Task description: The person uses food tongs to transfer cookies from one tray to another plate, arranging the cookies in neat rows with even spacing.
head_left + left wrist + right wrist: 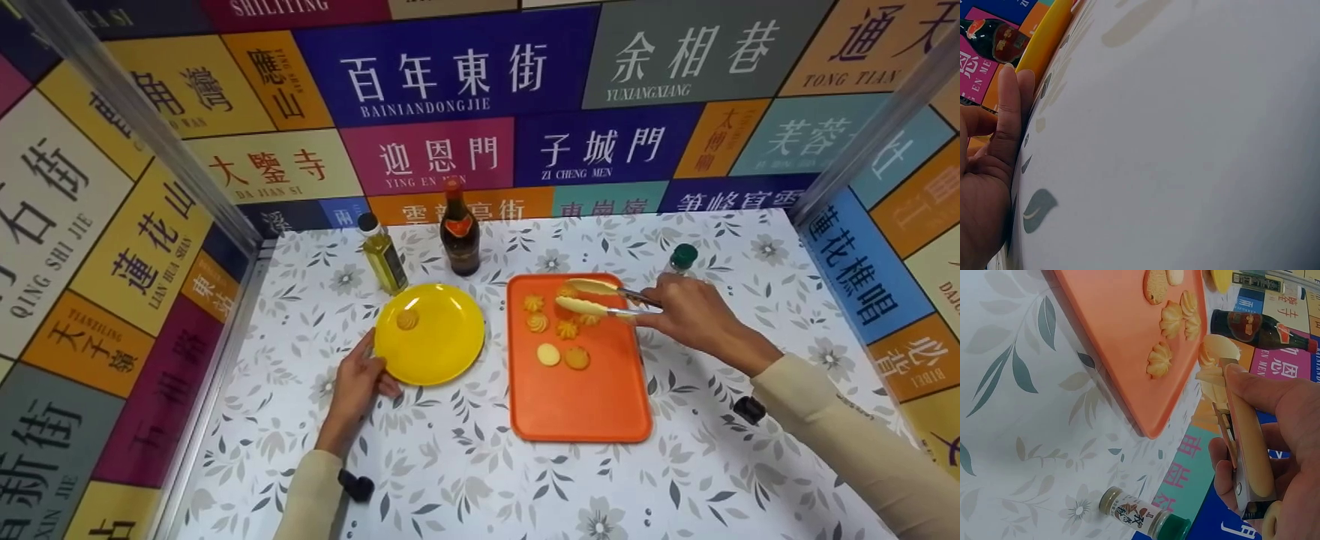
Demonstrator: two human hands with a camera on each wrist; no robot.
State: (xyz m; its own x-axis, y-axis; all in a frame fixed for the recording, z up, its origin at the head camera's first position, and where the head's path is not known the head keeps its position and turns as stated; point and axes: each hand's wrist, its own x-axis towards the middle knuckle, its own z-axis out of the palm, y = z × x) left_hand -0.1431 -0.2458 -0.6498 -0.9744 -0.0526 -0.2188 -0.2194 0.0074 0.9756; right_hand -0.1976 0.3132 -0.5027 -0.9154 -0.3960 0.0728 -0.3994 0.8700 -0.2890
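My right hand [686,309] holds a pair of tongs [1249,444] with metal arms and pale yellow tips. The tips hang over the far part of an orange tray [577,409]. Around the tips in the right wrist view is a swirled cookie [1205,357]; whether they grip it I cannot tell. Several other cookies lie on the tray, among them a pale round cookie [548,355] and a browner cookie [577,358]. My left hand [362,376] touches the near left rim of a yellow plate [442,356], fingers straight. One round cookie [407,319] sits on that plate.
Behind the plate stand an oil bottle [385,259] and a dark red-capped bottle [460,240]. A green-capped seasoning jar [1137,512] stands beyond the tray, close to my right hand. A flower-patterned cloth [450,465] covers the table, with sign-covered walls around it.
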